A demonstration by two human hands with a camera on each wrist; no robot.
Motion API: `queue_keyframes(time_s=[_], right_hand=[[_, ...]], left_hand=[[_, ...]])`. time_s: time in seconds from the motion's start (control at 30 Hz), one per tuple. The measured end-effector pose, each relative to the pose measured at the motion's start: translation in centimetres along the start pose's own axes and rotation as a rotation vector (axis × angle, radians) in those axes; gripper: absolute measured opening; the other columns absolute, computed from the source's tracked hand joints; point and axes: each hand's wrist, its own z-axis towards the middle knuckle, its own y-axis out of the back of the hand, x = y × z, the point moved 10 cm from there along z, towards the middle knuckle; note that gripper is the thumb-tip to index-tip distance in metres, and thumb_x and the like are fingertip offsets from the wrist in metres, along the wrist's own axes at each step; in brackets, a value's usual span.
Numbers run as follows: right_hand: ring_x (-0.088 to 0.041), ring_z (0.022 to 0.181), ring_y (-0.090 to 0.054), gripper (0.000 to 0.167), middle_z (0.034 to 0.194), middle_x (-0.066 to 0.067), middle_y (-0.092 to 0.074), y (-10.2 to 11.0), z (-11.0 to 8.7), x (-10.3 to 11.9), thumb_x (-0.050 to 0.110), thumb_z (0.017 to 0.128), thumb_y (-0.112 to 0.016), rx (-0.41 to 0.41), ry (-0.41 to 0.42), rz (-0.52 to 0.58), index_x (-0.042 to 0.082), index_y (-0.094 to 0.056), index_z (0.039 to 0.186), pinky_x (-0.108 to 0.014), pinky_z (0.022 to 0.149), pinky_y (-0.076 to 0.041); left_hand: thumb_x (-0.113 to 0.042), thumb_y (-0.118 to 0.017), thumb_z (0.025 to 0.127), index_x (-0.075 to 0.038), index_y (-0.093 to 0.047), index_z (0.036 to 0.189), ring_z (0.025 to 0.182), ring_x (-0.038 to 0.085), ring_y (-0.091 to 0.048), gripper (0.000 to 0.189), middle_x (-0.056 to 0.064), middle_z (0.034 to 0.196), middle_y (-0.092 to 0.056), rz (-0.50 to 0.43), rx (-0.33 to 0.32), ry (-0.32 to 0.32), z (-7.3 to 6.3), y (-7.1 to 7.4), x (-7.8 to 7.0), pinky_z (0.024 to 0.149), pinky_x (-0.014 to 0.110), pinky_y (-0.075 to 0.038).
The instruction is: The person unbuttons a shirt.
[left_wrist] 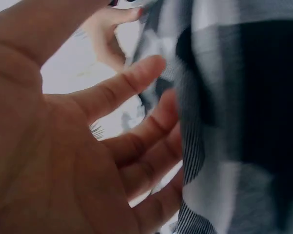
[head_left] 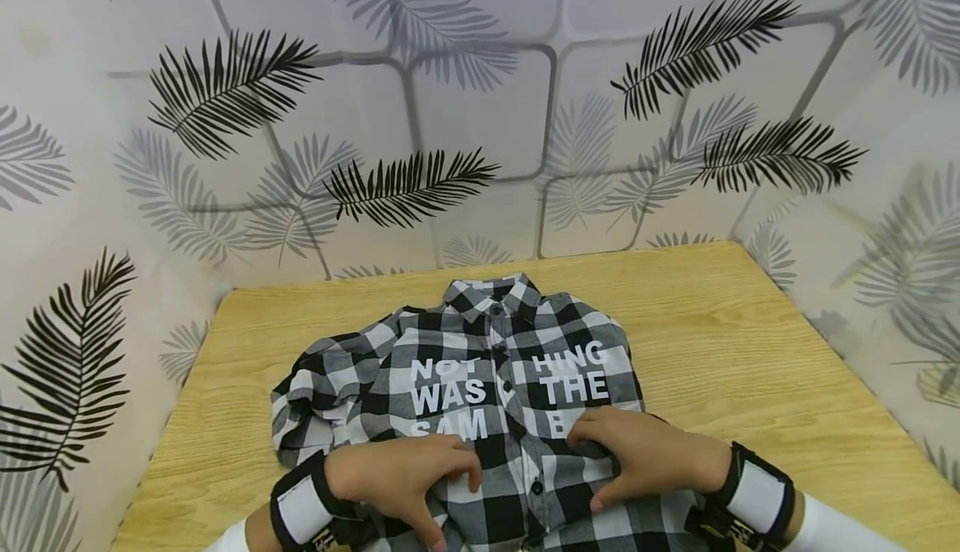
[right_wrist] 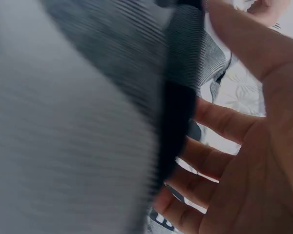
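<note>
A black, white and grey checked shirt [head_left: 517, 419] with white lettering lies front up, its collar [head_left: 468, 302] toward the wall. Over its lower left front is my left hand [head_left: 405, 473], thumb and index finger spread apart. In the left wrist view the fingers of this left hand [left_wrist: 88, 146] extend to a hanging fold of the shirt [left_wrist: 263, 97]. My right hand [head_left: 652, 456] is over the lower right front, with a gap between thumb and index finger. The right wrist view has the right hand's fingertips [right_wrist: 202, 109] partly hidden behind the cloth's edge [right_wrist: 178, 112].
The shirt is on a light wooden table [head_left: 750, 327], whose far edge runs along a wall covering [head_left: 487, 118] printed with leaves. On the left, a sleeve [head_left: 315, 393] lies bunched. Both wrists wear dark straps [head_left: 757, 494] with white panels.
</note>
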Motion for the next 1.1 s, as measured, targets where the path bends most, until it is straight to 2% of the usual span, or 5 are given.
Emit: queue_keyframes(time_s=[0.13,0.37,0.67,0.93,1.1], right_hand=[[-0.002,0.091,-0.055,0.039,0.102,0.012,-0.061,-0.9,0.2,0.2,0.039,0.075,-0.088,0.019,0.006,-0.008,0.024,-0.066,0.103,-0.026,0.078,-0.051],[0.006,0.070,-0.047,0.016,0.079,0.016,-0.058,1.2,0.4,-0.2,0.013,0.094,-0.070,-0.023,0.023,0.131,0.024,-0.063,0.085,-0.018,0.064,-0.044],[-0.017,0.086,-0.062,0.015,0.094,-0.002,-0.069,8.3,1.2,-3.2,0.005,0.087,-0.078,-0.555,-0.162,-0.147,0.012,-0.070,0.098,-0.036,0.075,-0.052],[0.002,0.060,-0.048,0.023,0.071,0.014,-0.054,4.9,0.7,-1.1,0.036,0.089,-0.079,-0.327,-0.089,-0.055,0.023,-0.060,0.091,-0.021,0.056,-0.042],[-0.017,0.116,-0.062,0.067,0.129,0.001,-0.063,0.3,-0.4,-0.4,0.060,0.079,-0.079,0.036,-0.057,-0.013,0.020,-0.062,0.130,-0.041,0.096,-0.053]], left_hand=[[-0.031,-0.084,0.084,-0.032,-0.064,0.100,0.073,-0.001,-0.042,0.027,-0.014,0.090,-0.049,0.129,-0.020,0.014,0.5,-1.1,0.4,0.065,0.016,-0.039],[-0.013,-0.065,0.098,-0.020,-0.058,0.084,0.071,-0.004,-0.043,0.017,-0.013,0.080,-0.047,0.007,-0.135,-0.050,-1.5,3.3,-2.3,0.068,0.014,-0.040],[-0.017,-0.067,0.099,-0.018,-0.068,0.093,0.066,0.009,-0.044,0.006,-0.002,0.076,-0.049,0.069,-0.659,0.174,-4.0,12.9,2.7,0.063,0.024,-0.037],[-0.021,-0.061,0.103,-0.014,-0.065,0.109,0.050,0.010,-0.054,0.009,-0.001,0.075,-0.064,-0.211,-0.439,0.102,-2.8,10.0,0.9,0.050,0.026,-0.048],[-0.040,-0.073,0.094,-0.023,-0.060,0.139,0.119,0.016,-0.066,0.051,-0.002,0.137,-0.064,-0.145,-0.146,0.175,-2.3,6.1,0.5,0.098,0.036,-0.055]])
